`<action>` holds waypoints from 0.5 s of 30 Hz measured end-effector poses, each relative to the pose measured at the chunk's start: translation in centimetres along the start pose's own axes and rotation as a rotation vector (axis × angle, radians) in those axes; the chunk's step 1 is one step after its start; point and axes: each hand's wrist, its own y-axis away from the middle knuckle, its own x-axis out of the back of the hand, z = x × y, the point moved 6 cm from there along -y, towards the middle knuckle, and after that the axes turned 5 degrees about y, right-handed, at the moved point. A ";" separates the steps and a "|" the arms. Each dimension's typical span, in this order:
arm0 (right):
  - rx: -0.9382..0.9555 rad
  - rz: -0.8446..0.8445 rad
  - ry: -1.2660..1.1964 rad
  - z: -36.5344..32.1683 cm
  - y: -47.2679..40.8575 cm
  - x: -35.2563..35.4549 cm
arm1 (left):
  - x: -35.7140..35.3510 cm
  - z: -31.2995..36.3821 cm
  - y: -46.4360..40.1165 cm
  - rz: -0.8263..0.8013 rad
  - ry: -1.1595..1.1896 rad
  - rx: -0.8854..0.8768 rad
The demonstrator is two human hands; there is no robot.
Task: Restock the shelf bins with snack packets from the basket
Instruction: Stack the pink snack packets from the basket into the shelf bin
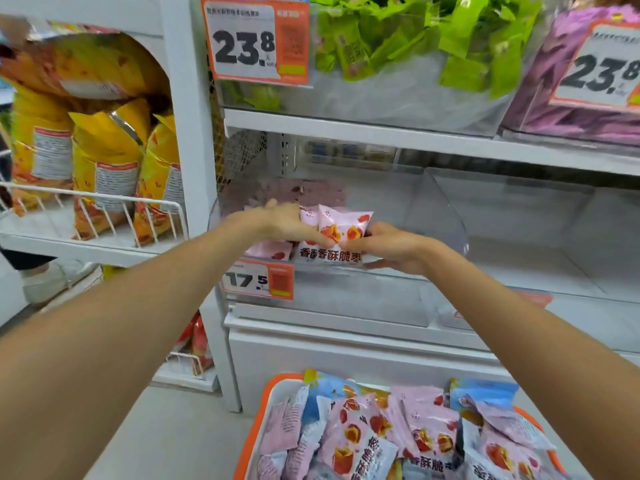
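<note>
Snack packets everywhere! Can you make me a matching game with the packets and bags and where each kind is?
Things:
1. pink packets
2. green packets
3. yellow bags
4. mixed pink and blue packets

Places:
A. orange basket at the bottom
B. clear bin, held by the left hand and right hand
C. wire shelf on the left
D. top shelf bin

Pairs: 1-B, 2-D, 3-C, 4-A

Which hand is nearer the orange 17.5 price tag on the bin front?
Left. The left hand grips pink packets just above the 17.5 tag; the right hand holds them farther to the tag's right.
</note>
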 end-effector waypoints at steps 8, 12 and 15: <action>-0.172 0.085 0.213 1.2 -1.7 -0.5 | -0.6 0.0 0.5 0.266 -0.222 -0.020; -0.261 0.018 0.156 1.6 -1.8 -1.4 | -1.3 0.0 0.3 0.171 -0.322 -0.070; -0.272 -0.025 0.058 1.9 -2.2 -2.0 | -1.1 -0.9 0.1 0.044 -0.273 -0.038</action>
